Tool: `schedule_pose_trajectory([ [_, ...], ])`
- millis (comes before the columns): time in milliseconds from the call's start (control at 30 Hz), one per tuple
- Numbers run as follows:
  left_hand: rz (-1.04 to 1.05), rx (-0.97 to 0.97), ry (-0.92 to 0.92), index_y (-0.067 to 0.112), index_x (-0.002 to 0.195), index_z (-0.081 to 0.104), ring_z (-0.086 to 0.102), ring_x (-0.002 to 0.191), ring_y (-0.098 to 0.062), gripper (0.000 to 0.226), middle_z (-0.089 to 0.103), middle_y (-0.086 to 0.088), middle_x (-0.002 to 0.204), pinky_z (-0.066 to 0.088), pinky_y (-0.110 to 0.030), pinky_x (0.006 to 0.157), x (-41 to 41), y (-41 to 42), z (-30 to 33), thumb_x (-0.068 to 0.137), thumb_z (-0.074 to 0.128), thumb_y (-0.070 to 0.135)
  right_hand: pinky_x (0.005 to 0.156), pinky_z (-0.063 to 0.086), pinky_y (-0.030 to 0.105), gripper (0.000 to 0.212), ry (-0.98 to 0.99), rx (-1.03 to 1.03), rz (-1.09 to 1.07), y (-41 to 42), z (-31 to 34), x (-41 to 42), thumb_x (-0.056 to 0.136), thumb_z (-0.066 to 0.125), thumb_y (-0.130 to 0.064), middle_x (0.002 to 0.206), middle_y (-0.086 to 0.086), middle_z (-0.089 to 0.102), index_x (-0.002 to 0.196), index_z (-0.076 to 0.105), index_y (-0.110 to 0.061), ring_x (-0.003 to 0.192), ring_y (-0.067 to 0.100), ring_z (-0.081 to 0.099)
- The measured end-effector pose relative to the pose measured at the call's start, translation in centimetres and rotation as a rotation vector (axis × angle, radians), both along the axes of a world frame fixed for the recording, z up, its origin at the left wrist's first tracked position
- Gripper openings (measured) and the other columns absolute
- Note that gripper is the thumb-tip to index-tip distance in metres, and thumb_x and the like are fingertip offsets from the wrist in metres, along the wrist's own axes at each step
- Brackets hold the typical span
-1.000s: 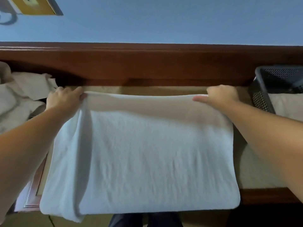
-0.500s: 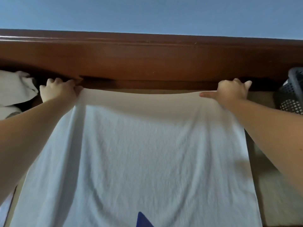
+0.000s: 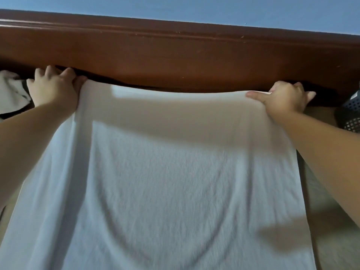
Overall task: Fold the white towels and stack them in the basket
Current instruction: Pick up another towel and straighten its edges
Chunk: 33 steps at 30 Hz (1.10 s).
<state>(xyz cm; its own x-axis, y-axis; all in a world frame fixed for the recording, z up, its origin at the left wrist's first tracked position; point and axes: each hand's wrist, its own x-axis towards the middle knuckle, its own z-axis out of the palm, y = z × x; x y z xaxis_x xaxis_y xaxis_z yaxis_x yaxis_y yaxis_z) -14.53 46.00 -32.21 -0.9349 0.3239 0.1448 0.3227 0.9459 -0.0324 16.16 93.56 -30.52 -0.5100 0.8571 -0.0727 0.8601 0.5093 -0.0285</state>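
Note:
A large white towel (image 3: 155,182) is spread out in front of me and fills most of the view, its far edge close to the wooden board. My left hand (image 3: 52,88) grips the far left corner. My right hand (image 3: 284,98) pinches the far right corner, thumb on top of the cloth. The towel's near end runs out of the frame at the bottom. A sliver of the dark perforated basket (image 3: 350,114) shows at the right edge.
A dark red-brown wooden board (image 3: 175,55) runs across the back, under a blue wall. Crumpled white towels (image 3: 11,92) lie at the far left. A beige surface (image 3: 331,221) shows to the right of the towel.
Both hands have carried the towel's far edge away from me toward the wooden board, and the towel has stretched out long. The basket has slid almost out of view at the right.

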Motion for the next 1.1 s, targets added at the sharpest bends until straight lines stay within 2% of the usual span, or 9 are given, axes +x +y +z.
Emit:
schedule_pose_trajectory([
  [133, 0.104, 0.01, -0.076, 0.013, 0.112, 0.065, 0.047, 0.114, -0.051, 0.059, 0.055, -0.031, 0.116, 0.04, -0.063, 0.096, 0.7, 1.0, -1.1, 0.104, 0.036, 0.063, 0.112, 0.021, 0.062, 0.09, -0.006, -0.053, -0.13, 0.0, -1.3, -0.7, 0.066, 0.058, -0.096, 0.117, 0.016, 0.067, 0.106, 0.075, -0.018, 0.136, 0.037, 0.04],
  [367, 0.379, 0.338, -0.341, 0.009, 0.143, 0.037, 0.05, 0.13, -0.047, 0.093, 0.049, -0.024, 0.141, 0.045, -0.057, 0.107, 1.1, 0.6, 0.4, 0.083, 0.059, 0.077, 0.121, 0.02, 0.064, 0.093, 0.242, 0.06, -0.3, -5.3, -0.9, -1.2, 0.075, 0.08, -0.06, 0.158, 0.011, 0.035, 0.146, 0.041, -0.014, 0.148, 0.032, 0.03],
  [500, 0.544, 0.539, -0.495, 0.008, 0.144, 0.044, 0.06, 0.125, -0.038, 0.102, 0.061, -0.015, 0.139, 0.051, -0.049, 0.104, 2.8, -3.9, 0.8, 0.071, 0.074, 0.072, 0.119, 0.027, 0.056, 0.073, 0.317, -0.068, 0.064, -16.2, -0.5, -1.7, 0.083, 0.072, -0.044, 0.158, 0.012, 0.033, 0.145, 0.043, -0.021, 0.145, 0.035, 0.035],
  [567, 0.61, 0.523, -0.594, 0.007, 0.136, 0.056, 0.067, 0.112, -0.036, 0.096, 0.067, -0.013, 0.126, 0.057, -0.048, 0.096, 4.1, -6.3, 1.0, 0.064, 0.074, 0.068, 0.12, 0.026, 0.057, 0.068, 0.252, -0.25, 0.351, -22.6, -0.3, -2.4, 0.088, 0.067, -0.042, 0.164, 0.011, 0.028, 0.149, 0.043, -0.023, 0.151, 0.034, 0.027],
  [667, 0.609, 0.473, -0.736, 0.001, 0.109, 0.065, 0.067, 0.094, -0.033, 0.057, 0.068, -0.012, 0.105, 0.059, -0.042, 0.082, 5.7, -9.1, 1.6, 0.078, 0.076, 0.049, 0.121, 0.012, 0.068, 0.079, 0.002, -0.465, 0.661, -30.2, 0.2, -5.1, 0.095, 0.059, -0.055, 0.174, 0.002, -0.004, 0.161, 0.018, -0.041, 0.159, 0.03, -0.004],
  [767, 0.501, 0.414, -0.734, 0.003, 0.118, 0.063, 0.061, 0.107, -0.037, 0.045, 0.064, -0.015, 0.117, 0.05, -0.04, 0.086, 6.4, -10.9, 1.6, 0.096, 0.064, 0.042, 0.112, 0.003, 0.082, 0.095, -0.229, -0.593, 0.728, -35.0, 0.3, -8.2, 0.088, 0.058, -0.076, 0.169, -0.005, -0.03, 0.157, -0.005, -0.06, 0.155, 0.041, -0.025],
  [833, 0.439, 0.441, -0.664, 0.01, 0.116, 0.061, 0.061, 0.104, -0.038, 0.036, 0.065, -0.012, 0.108, 0.046, -0.038, 0.08, 6.7, -11.6, 1.8, 0.102, 0.054, 0.042, 0.107, -0.002, 0.086, 0.102, -0.305, -0.584, 0.696, -36.7, -0.1, -9.0, 0.079, 0.055, -0.087, 0.165, -0.006, -0.039, 0.151, -0.014, -0.066, 0.15, 0.047, -0.032],
  [967, 0.436, 0.527, -0.646, 0.018, 0.11, 0.056, 0.06, 0.095, -0.029, 0.029, 0.061, -0.003, 0.096, 0.042, -0.034, 0.074, 7.6, -12.8, 2.0, 0.101, 0.054, 0.045, 0.107, 0.003, 0.086, 0.107, -0.403, -0.516, 0.668, -37.6, -0.5, -9.9, 0.07, 0.052, -0.096, 0.162, -0.006, -0.043, 0.144, -0.022, -0.071, 0.15, 0.052, -0.029],
  [1100, 0.382, 0.437, -0.604, 0.026, 0.115, 0.046, 0.055, 0.103, -0.026, 0.043, 0.056, -0.001, 0.108, 0.048, -0.041, 0.078, 10.4, -13.2, 2.4, 0.091, 0.067, 0.054, 0.113, 0.018, 0.08, 0.11, -0.445, -0.499, 0.639, -38.2, 0.9, -12.0, 0.068, 0.072, -0.084, 0.17, 0.002, -0.02, 0.149, -0.001, -0.068, 0.151, 0.059, -0.007],
])
